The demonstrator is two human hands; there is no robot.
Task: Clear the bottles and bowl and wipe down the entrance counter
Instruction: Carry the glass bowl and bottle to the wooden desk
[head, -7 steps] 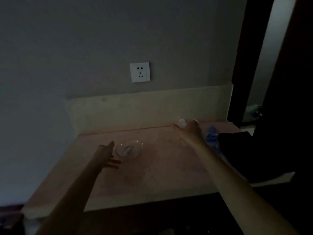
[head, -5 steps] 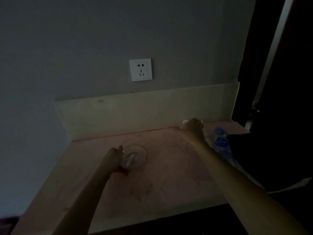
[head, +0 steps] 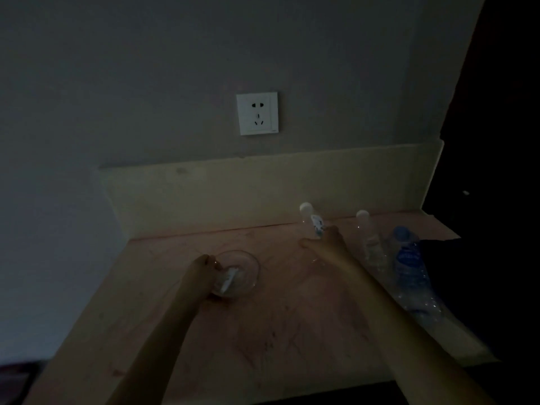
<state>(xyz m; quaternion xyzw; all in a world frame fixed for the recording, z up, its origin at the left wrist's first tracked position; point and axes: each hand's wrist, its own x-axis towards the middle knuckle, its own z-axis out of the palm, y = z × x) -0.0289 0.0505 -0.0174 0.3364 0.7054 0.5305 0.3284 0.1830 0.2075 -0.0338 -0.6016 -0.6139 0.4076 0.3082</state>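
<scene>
The light is dim. A clear glass bowl with something small and white inside stands on the pinkish counter, left of centre. My left hand grips its left rim. My right hand is closed around the lower part of a clear bottle with a white cap, which leans left near the backsplash. To its right stand a second clear white-capped bottle and a blue-capped, blue-labelled bottle.
A pale backsplash runs along the back of the counter, with a white wall socket above it. A dark, cloth-like mass covers the counter's right end, close to the blue-capped bottle. The front edge is near me.
My left hand went from open beside the bowl to gripping its rim. My right hand slid down from the bottle's cap to its body. The view has moved closer.
</scene>
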